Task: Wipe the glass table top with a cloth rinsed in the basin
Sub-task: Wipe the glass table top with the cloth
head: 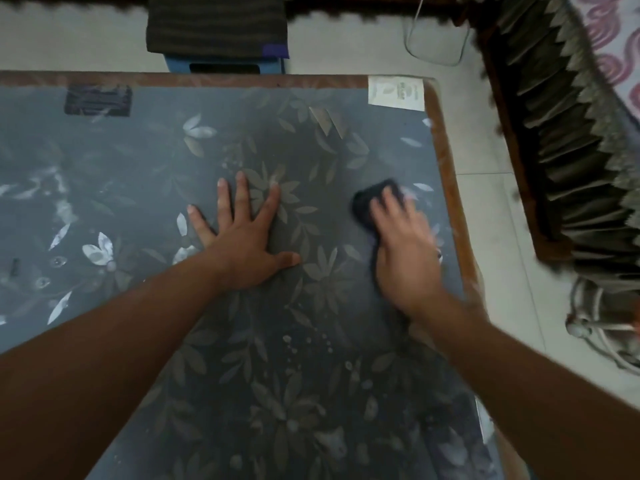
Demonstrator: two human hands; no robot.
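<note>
Two bare forearms reach in from the near edge over the glass counter (138,161), whose dark top shows a pale leaf pattern and whitish smears on its left part. The left grip (242,244) lies flat on the glass near the middle, fingers straight and spread, holding nothing. To its right, apart from it, the right grip (405,251) rests on the dark cloth (367,206). Its fingers lie fairly straight across the cloth and press it onto the glass, though motion blur hides the finer detail. The cloth is bunched under the palm and fingers and sticks out past the fingertips and along the hand's left side. It lies near the counter's brown wooden rim (446,188) on the right. At the far right corner a white sticker (396,92) sits on the glass, and a dark label (98,100) at the far left. Beyond the far edge stands a blue stool (221,65) with a dark striped cushion (216,26) on the pale tiled floor (491,140)
</note>
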